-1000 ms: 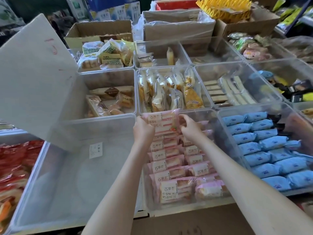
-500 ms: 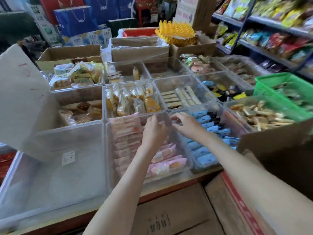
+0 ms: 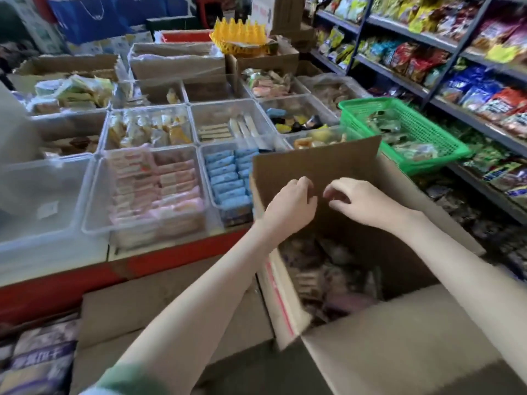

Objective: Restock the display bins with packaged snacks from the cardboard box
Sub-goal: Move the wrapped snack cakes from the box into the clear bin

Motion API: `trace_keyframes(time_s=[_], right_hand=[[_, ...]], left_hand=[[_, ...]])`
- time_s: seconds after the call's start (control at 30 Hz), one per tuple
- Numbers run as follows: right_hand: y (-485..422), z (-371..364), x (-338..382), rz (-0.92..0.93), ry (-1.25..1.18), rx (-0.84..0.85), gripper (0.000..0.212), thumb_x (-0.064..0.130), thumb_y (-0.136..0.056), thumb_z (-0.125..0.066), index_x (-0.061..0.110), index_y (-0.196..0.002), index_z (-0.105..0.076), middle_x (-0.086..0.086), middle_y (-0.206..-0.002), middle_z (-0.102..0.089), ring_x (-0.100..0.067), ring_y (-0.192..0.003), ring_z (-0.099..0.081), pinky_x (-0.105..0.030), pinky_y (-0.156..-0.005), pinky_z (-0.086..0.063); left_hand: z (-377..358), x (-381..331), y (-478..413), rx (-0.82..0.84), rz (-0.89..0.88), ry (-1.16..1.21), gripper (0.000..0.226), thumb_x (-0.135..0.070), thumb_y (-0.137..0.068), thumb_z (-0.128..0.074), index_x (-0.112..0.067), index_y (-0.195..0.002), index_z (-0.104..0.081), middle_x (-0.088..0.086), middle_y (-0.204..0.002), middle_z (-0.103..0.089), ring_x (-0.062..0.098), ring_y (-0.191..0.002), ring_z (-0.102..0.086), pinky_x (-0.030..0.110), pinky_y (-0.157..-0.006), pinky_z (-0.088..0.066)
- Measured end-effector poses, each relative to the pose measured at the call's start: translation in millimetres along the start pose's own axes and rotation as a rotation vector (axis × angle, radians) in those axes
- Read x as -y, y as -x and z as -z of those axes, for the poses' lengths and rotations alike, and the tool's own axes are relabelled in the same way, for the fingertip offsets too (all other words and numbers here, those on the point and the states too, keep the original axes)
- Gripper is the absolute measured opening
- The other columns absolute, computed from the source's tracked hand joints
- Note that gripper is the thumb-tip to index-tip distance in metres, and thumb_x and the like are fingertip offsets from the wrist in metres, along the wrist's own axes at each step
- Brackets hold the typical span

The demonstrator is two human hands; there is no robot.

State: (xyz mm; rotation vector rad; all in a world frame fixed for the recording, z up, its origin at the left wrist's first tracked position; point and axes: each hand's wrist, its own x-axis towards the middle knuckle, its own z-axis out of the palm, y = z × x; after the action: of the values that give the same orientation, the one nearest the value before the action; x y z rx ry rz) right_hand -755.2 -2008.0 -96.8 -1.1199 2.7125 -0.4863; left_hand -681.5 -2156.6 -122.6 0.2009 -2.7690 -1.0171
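The fingers of the left hand [image 3: 291, 206] are seen loosely curled with nothing between them. Those of the right hand [image 3: 362, 201] are likewise slackly bent and nothing is grasped. The two hands are held close together, not touching, above the open cardboard box [image 3: 313, 166], in front of its raised far flap. Packaged snacks [image 3: 328, 275], blurred, can be made out deep inside the box. Left of the box, on the red-edged counter [image 3: 171, 258], a clear bin [image 3: 95, 195] is filled with rows of pink packets [image 3: 159, 189], and blue packets [image 3: 228, 178] are stacked just beside it. A green basket [image 3: 413, 129] is set beyond the box's far right corner.
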Motion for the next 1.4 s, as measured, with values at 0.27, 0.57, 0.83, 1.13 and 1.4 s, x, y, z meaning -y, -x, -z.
trace_keyframes(time_s=[0.27,0.57,0.83,1.13,1.4], right_hand=[[38.4,-46.6,-95.8,-0.226,-0.077,0.205,0.032,0.015,-0.090,-0.058,0.011,-0.122,-0.057,-0.008,-0.119,-0.058,-0.024,-0.109,-0.056,-0.032,-0.094,-0.044],[-2.0,-140.4,-152.6,-0.337,-0.138,0.496,0.024,0.017,-0.094,-0.048,0.013,-0.114,-0.060,-0.009,-0.118,-0.056,-0.028,-0.114,-0.054,-0.032,-0.092,-0.043],[-35.0,-220.5,-162.3,-0.414,-0.166,0.615,0.032,0.012,-0.095,-0.045,0.001,-0.121,-0.058,-0.020,-0.127,-0.057,-0.033,-0.117,-0.053,-0.033,-0.094,-0.043],[-38.4,-239.6,-161.6,-0.492,-0.185,0.472,0.026,0.020,-0.094,-0.049,0.003,-0.106,-0.064,-0.019,-0.109,-0.064,-0.032,-0.103,-0.060,-0.032,-0.080,-0.046],[-28.5,-149.6,-146.1,-0.277,-0.346,0.056,0.010,0.014,-0.097,-0.041,0.014,-0.091,-0.049,-0.010,-0.091,-0.063,-0.028,-0.085,-0.059,-0.040,-0.070,-0.047]], left_hand=[[-97.7,-64.4,-27.7,0.020,0.295,0.299,0.040,-0.013,-0.095,-0.046,-0.010,-0.135,-0.043,0.010,-0.133,-0.050,0.024,-0.123,-0.048,0.032,-0.100,-0.041],[-180.4,44.8,-4.7,0.444,0.286,-0.301,0.051,-0.014,-0.095,-0.043,-0.005,-0.142,-0.029,0.016,-0.141,-0.037,0.034,-0.126,-0.041,0.043,-0.101,-0.037],[-208.9,81.9,-1.8,0.364,0.319,-0.375,0.049,-0.008,-0.092,-0.045,-0.010,-0.140,-0.034,0.012,-0.140,-0.038,0.030,-0.126,-0.038,0.037,-0.104,-0.031],[-217.0,97.0,-3.5,0.502,0.498,-0.333,0.055,-0.009,-0.091,-0.048,-0.014,-0.143,-0.029,0.014,-0.148,-0.027,0.032,-0.134,-0.029,0.042,-0.106,-0.032],[-167.2,17.8,-61.9,0.311,0.641,-0.060,0.042,-0.015,-0.096,-0.039,-0.008,-0.137,-0.039,0.015,-0.138,-0.041,0.031,-0.126,-0.043,0.039,-0.101,-0.041]])
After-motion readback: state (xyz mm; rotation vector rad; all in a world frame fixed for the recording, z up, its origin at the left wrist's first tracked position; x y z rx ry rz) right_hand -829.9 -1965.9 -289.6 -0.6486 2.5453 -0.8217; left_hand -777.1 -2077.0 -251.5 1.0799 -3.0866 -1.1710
